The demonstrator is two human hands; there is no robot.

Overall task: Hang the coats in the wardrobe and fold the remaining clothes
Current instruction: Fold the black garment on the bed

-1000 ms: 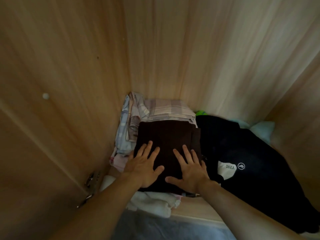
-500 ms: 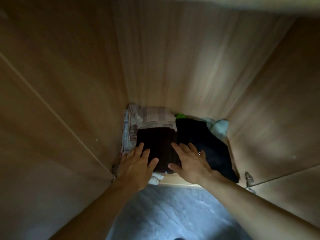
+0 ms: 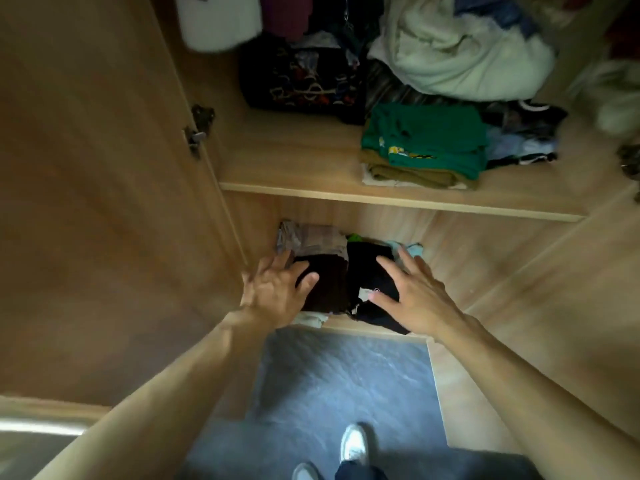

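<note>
A folded dark brown garment (image 3: 329, 285) lies on a stack of pale plaid clothes (image 3: 318, 239) at the bottom left of the wooden wardrobe. To its right lies a black garment (image 3: 375, 271) with a small white label. My left hand (image 3: 273, 292) hovers with fingers spread at the left edge of the brown garment. My right hand (image 3: 412, 296) is spread over the black garment's right side. Neither hand grips anything. Whether the palms touch the cloth I cannot tell.
A shelf (image 3: 381, 197) above holds a folded green shirt (image 3: 426, 140) on tan clothes, a dark patterned bag (image 3: 304, 81) and a pale bundle (image 3: 460, 53). The left wardrobe door (image 3: 104, 202) and right door (image 3: 554, 306) stand open. Grey floor (image 3: 343, 386) and my shoes (image 3: 353, 441) are below.
The view has pulled back and up, so the upper shelf now shows. Both hands have drawn apart from the brown garment's middle, the right one over the black garment.
</note>
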